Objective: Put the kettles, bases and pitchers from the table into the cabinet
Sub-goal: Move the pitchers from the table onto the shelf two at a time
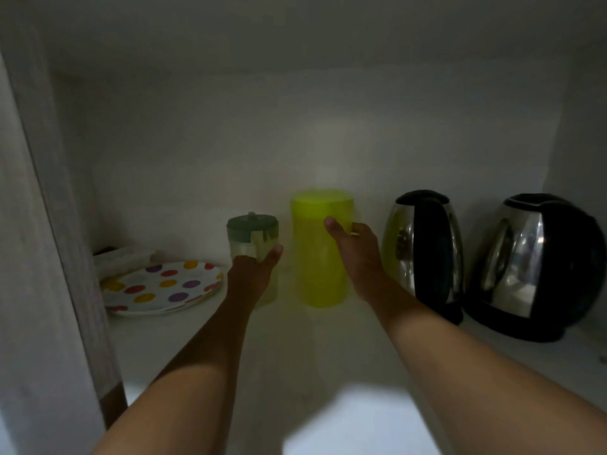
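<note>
Placing step: left hand (254,269) grips the green-lidded pitcher (251,229) by its handle and right hand (359,254) clasps the yellow pitcher (320,264). Both seemingly stand on the cabinet shelf (328,349), kettles (423,251) at three o'clock. Next, I'd judge: release cleanly — withdraw without tipping either.

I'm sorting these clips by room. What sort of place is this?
Probably inside a home kitchen cabinet: a dim enclosed shelf holds one kettle, a second kettle, a spotted plate, and the green-lidded pitcher and yellow pitcher that the left hand and right hand grip.
</note>
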### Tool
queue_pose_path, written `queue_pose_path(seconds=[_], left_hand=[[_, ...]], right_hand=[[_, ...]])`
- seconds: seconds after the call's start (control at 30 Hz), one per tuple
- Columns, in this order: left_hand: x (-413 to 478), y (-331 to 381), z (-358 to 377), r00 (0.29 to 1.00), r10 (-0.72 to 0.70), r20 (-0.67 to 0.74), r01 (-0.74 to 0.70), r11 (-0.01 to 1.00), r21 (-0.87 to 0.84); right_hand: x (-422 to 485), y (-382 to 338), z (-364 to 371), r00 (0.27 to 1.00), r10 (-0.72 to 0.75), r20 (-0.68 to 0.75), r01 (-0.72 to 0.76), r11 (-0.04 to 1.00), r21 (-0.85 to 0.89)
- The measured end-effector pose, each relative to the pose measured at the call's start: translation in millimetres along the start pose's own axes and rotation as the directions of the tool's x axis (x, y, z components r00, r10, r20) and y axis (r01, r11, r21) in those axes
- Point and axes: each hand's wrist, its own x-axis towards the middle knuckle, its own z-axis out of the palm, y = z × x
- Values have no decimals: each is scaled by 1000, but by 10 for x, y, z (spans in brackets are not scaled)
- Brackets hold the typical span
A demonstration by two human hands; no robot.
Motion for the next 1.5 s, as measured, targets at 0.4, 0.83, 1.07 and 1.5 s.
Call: queue_pose_path(seconds=[0.4,0.83,1.07,1.5], left_hand=[[-975,91,-214,998,67,-4,-59,911,408],[-3621,85,-988,898,433,-77,-257,659,707],[-4713,-213,-2373,911,331,-247,60,485,872],[-7011,-810,-5298,740,89,-666,622,285,729]], right_hand=[[-755,119,-442,1000,13,16,-10,989,-145],[-3023,88,-1142,930,-253,266,338,873,-351],[-4329,-201,-767,751,-348,562,579,756,-306],[-7682,-938,634,238,-396,887,752,654,90]])
